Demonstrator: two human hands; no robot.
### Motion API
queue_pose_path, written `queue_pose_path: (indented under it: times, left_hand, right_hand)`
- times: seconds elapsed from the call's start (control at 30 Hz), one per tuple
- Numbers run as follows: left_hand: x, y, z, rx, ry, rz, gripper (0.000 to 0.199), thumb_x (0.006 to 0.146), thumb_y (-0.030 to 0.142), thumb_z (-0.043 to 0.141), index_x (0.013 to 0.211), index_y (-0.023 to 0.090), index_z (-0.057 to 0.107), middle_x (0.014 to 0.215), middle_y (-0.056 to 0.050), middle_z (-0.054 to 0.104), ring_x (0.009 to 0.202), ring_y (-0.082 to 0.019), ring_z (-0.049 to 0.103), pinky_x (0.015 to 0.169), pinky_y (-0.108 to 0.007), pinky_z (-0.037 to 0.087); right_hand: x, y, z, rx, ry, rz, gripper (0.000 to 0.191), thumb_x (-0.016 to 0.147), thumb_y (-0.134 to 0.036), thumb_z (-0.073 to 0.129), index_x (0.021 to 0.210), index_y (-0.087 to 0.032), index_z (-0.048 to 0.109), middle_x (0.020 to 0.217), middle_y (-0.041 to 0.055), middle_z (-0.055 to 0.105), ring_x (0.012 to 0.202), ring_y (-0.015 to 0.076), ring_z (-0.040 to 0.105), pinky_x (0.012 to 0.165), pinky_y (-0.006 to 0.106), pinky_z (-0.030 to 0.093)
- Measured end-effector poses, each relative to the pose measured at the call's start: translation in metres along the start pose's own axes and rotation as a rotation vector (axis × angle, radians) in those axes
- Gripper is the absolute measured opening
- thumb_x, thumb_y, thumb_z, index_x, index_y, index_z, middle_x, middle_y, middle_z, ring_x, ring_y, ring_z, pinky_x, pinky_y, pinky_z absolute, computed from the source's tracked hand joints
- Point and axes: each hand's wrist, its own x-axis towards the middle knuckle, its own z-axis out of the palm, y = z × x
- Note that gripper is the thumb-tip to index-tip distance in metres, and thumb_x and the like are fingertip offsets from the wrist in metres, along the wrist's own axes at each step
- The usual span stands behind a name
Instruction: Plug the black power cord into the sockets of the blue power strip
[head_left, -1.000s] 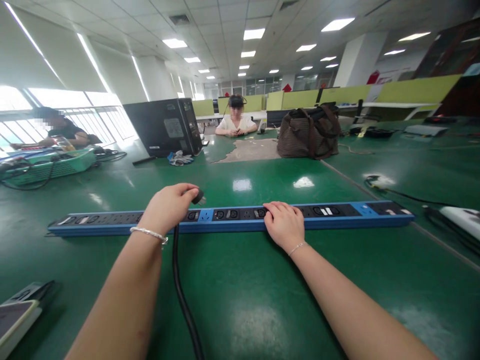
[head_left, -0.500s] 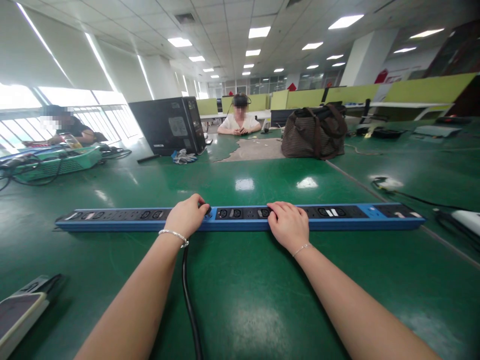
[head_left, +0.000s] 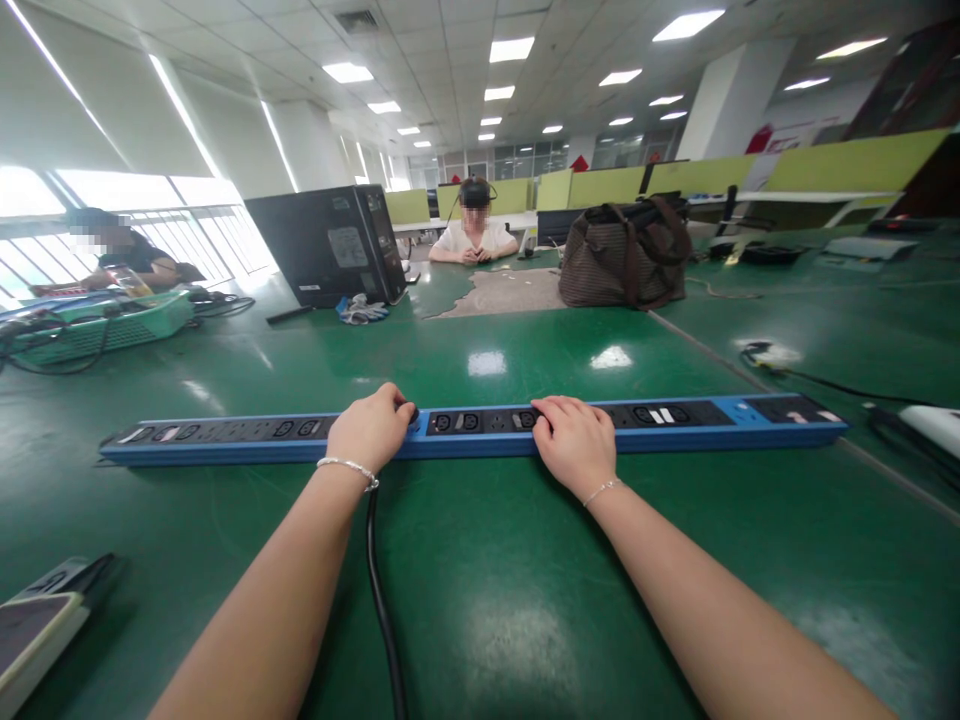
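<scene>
A long blue power strip with black socket panels lies across the table in front of me. My left hand is closed around a black plug at the strip, left of its middle. From under that hand a thick black cable runs down towards me. The plug is mostly covered by my fingers, so I cannot tell how far it sits in a socket. Right of the middle, my right hand grips the strip, fingers bent over its top and thumb near the front edge.
The green table carries a black computer case, gloves, a brown bag and a green basket of cables. A pale-edged device lies near left, a white one at right. Two people sit beyond.
The view has shifted slightly, so the strip looks a little more tilted. Both hands keep the same hold and place on the strip.
</scene>
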Motion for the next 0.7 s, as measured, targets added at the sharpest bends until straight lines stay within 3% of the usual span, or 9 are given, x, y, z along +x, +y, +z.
queue_pose_path:
  times: [0.7]
  left_hand:
    - [0.0019, 0.0019, 0.0023, 0.051, -0.051, 0.026, 0.033, 0.082, 0.045, 0.035, 0.094, 0.023, 0.057, 0.092, -0.01, 0.069, 0.09, -0.027, 0.064, 0.075, -0.036, 0.047]
  right_hand:
    - [-0.0001, -0.0002, -0.0012, 0.009, -0.022, 0.007, 0.031, 0.085, -0.024, 0.042, 0.102, -0.025, 0.068, 0.109, 0.0023, 0.067, 0.107, 0.0196, 0.054, 0.089, 0.036, 0.029]
